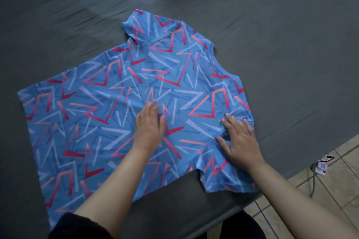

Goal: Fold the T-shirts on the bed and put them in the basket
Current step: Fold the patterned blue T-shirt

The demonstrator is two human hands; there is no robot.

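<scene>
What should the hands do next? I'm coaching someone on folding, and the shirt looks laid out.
Probably fold the near sleeve inward. The T-shirt lies spread flat on the bed, both the left hand and right hand pressing it smooth, no fold yet made.

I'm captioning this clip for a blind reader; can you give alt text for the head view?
Both hands, left hand and right hand, press flat on a blue T-shirt with pink zigzags, spread unfolded on a grey bed. Tiled floor shows at lower right.

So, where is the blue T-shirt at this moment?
In the head view, the blue T-shirt lies spread flat on the grey bed, under both hands, near the bed's right edge.
</scene>
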